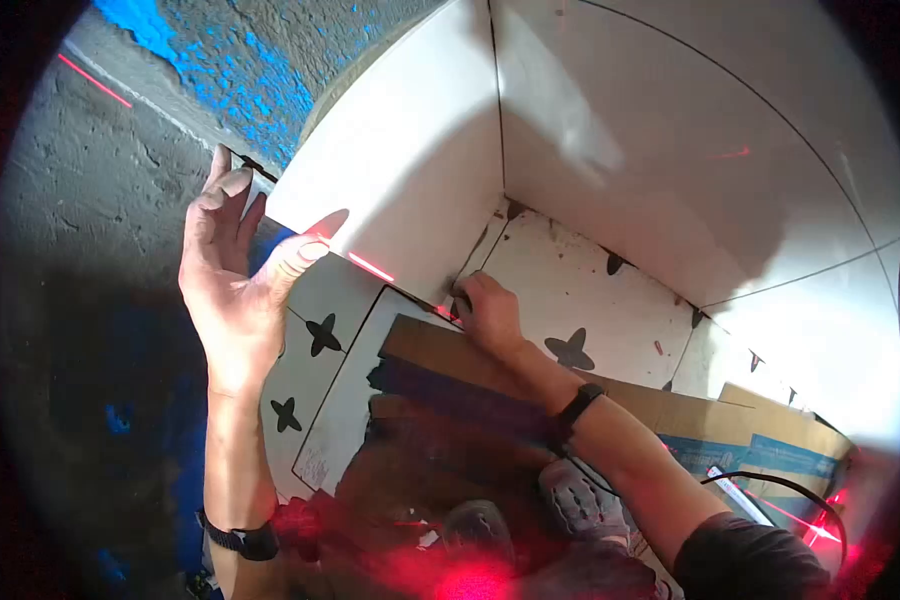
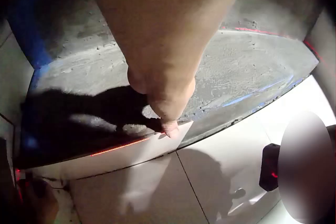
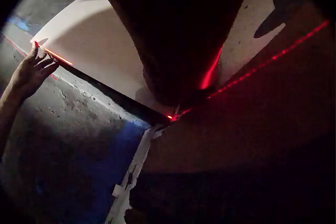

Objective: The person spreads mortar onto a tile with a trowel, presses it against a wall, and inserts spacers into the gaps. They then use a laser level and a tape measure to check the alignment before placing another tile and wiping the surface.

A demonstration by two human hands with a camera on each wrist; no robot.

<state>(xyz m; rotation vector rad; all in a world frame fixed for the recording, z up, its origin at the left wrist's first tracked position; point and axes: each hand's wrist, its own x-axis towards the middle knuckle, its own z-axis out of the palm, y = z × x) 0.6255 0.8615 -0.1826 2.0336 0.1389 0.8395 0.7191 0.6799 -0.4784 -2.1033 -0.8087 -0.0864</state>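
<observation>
Grey surface (image 1: pixel 80 180): far left in the head view, coarse, with a red line (image 1: pixel 95 80) across its upper part.

Left hand (image 1: pixel 232 290): raised at the outer end of the white tile (image 1: pixel 390 150). The wrist, wearing a black watch (image 1: pixel 242 540), lies below the hand; the palm is partly turned toward the camera. The fingers are extended with a slight bend; the thumb is spread from them, its tip against the tile edge. Grip: unclosed, contact only.

White tile: located between the two hands, its long edge running down from the left hand to the right. A short red streak (image 1: pixel 370 267) marks this edge.

Right hand (image 1: pixel 492 315): lowered at the inner end of the tile edge, next to the patterned floor (image 1: pixel 615 325), back of the hand upward, fingers bent. Grip: cannot be determined; the fingertips are obscured. The forearm, fitted with a black band (image 1: pixel 580 402), extends over the cardboard (image 1: pixel 460 350) toward the lower right.

View differences: the left wrist view shows the thumb tip overlapping the tile edge. The right wrist view shows the left-hand fingers from the side and a long diagonal red beam (image 3: pixel 268 61); its own hand is mostly in darkness.
</observation>
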